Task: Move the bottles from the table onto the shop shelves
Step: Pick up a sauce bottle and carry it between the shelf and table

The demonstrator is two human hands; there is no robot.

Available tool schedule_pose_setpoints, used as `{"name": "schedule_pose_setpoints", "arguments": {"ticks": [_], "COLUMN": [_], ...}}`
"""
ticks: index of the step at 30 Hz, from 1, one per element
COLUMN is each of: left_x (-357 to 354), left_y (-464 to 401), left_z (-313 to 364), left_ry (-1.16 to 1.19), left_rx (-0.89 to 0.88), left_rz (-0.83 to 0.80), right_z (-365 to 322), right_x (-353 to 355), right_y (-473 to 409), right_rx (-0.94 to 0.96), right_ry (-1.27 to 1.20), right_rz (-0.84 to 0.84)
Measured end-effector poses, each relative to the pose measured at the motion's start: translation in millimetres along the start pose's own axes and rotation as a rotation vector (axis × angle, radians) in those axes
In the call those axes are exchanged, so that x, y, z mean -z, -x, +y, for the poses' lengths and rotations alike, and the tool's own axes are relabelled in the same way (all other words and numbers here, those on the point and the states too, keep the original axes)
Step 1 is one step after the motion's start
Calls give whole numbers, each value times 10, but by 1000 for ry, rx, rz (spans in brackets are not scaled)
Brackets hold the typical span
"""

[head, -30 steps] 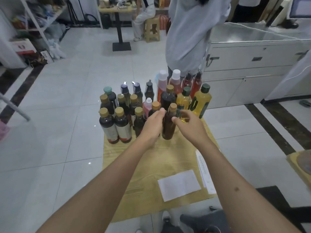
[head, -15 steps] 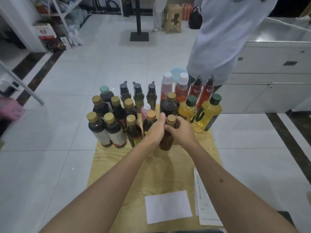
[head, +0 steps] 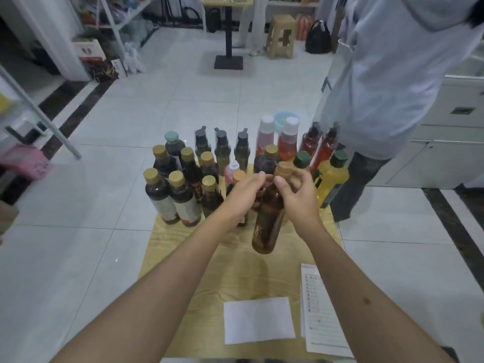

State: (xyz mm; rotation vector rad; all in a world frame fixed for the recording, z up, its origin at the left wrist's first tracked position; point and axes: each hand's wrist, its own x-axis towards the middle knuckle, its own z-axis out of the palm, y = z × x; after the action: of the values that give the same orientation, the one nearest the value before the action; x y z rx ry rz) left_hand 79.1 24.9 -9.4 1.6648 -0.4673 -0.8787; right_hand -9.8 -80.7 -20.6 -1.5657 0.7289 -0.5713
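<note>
Desk (head: 183, 258): pale wood grain, a small top standing on the tiled floor, seen from above.
Paper (head: 259, 320): a blank white sheet lies flat near the desk's near edge.
List (head: 320, 310): a printed sheet lies just right of the paper, along the desk's right edge.
Right hand (head: 298, 197): fingers curl round the neck of the amber bottle, thumb on its near side.
Amber bottle (head: 269, 218): tan cap, tilted with its base toward the camera, lifted clear of the desk in front of the cluster.
Left hand (head: 245, 196): fingers curled among the front bottles, just left of the amber bottle; what they hold I cannot tell, the hand hides it.
Dark bottles (head: 170, 197): tan-capped, upright, packed close on the desk's left far part.
Pump bottles (head: 222, 150): three with dark tops in a row behind them, one teal-capped bottle at their left.
Yellow bottles (head: 332, 179): green caps, at the right far corner, just behind the right hand.
Red bottles (head: 288, 140): white caps and dark spray tops, at the far edge.
Person (head: 392, 74): in a pale grey top, stands close beside the desk's far right corner.
Cabinet (head: 450, 142): white drawers at the right.
Floor (head: 157, 100): white tiles with dark bands.
Far room: a shelf (head: 112, 19) at the left, a stool (head: 281, 36) and a black bag (head: 318, 38) beyond.
</note>
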Motion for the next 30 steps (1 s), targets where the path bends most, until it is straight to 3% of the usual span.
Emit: {"name": "schedule_pose_setpoints", "arguments": {"ticks": [8,18,24,30], "left_x": [413,1477,2167,2853], "left_y": [501,1660,2523,3433], "left_z": [6,-12,-131,-180], "left_ry": [4,64,70,63], "left_rx": [-70,-189,-171,-155], "left_rz": [-23,146,354,688], "right_z": [-671,-1188,-1349,-1436], "right_x": [-318,-1343,-2113,-2931], "right_y": [350,1162,1769,2449], "right_rx": [84,175,184,225], "right_ry": [-79,-175,-249,-140], "right_rz": [-119,-374,-553,-694]}}
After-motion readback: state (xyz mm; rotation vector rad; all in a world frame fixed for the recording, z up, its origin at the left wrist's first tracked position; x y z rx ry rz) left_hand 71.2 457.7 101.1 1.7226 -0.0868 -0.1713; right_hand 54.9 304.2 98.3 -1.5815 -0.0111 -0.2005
